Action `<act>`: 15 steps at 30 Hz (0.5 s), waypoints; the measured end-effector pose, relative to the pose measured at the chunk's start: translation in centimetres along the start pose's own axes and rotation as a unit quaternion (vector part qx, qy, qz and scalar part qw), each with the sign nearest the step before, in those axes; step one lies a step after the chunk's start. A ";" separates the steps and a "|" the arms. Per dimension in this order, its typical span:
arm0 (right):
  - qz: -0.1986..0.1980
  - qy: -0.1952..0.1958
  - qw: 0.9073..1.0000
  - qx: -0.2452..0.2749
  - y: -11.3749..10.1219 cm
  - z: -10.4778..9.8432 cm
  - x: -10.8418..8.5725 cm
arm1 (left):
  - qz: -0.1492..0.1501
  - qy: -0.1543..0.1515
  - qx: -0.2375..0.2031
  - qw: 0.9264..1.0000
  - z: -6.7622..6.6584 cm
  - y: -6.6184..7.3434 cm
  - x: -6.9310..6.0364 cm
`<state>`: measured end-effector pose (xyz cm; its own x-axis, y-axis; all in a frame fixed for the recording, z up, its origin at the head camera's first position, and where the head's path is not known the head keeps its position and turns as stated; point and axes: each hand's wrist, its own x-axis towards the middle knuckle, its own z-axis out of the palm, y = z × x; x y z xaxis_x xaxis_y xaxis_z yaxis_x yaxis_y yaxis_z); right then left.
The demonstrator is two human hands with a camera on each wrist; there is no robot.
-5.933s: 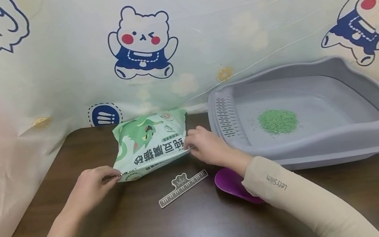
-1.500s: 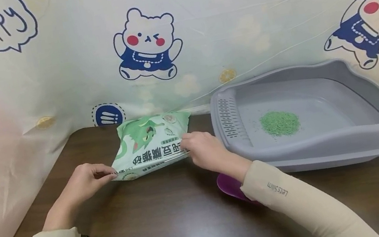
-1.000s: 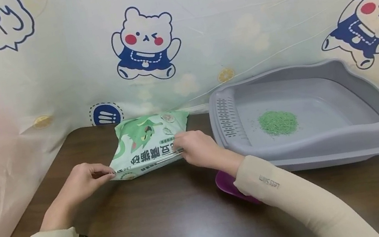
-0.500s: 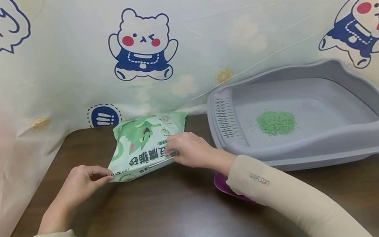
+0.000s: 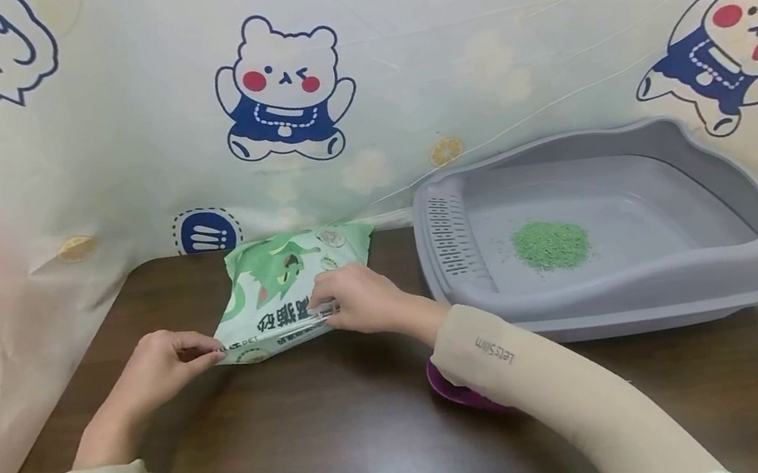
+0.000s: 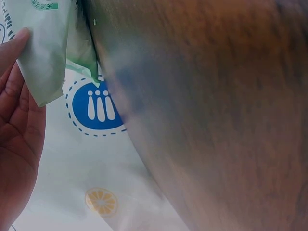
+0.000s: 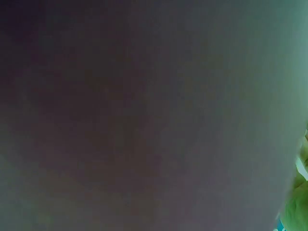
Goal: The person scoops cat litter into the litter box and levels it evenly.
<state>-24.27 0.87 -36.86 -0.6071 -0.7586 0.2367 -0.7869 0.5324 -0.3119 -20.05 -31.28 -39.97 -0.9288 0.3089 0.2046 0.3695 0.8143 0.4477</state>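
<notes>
A green-and-white bag of cat litter lies toward the back of the table, its long edge facing me. My left hand pinches the near left corner between thumb and fingers; the left wrist view shows the same bag corner between them. With curled fingers, my right hand pinches the near edge right of its middle, covering some of the printing. A shiny strip runs along that edge beside the fingers. The right wrist view is almost wholly dark and blurred.
A grey litter tray stands at the right, with a heap of green pellets on its floor. A purple scoop lies partly under my right forearm. Behind the brown table hangs a printed cloth.
The bear-topped clip seen earlier on the table is out of sight. My right hand has moved left along the bag's near edge from its right end; my left hand keeps its corner.
</notes>
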 end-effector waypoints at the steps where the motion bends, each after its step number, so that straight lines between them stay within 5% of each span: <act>1: 0.001 -0.001 1.000 0.001 0.0 0.0 0.1 | 0.001 0.000 0.000 1.000 0.0 0.0 0.0; 15: 0.042 -0.050 0.998 -0.024 -0.6 -0.2 1.2 | -0.002 0.001 0.003 1.000 0.2 -0.2 0.2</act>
<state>-24.57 -0.27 -36.18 -0.6585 -0.7432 0.1180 -0.7398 0.6107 -0.2822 -20.27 -31.30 -40.16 -0.9305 0.3042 0.2042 0.3650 0.8182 0.4443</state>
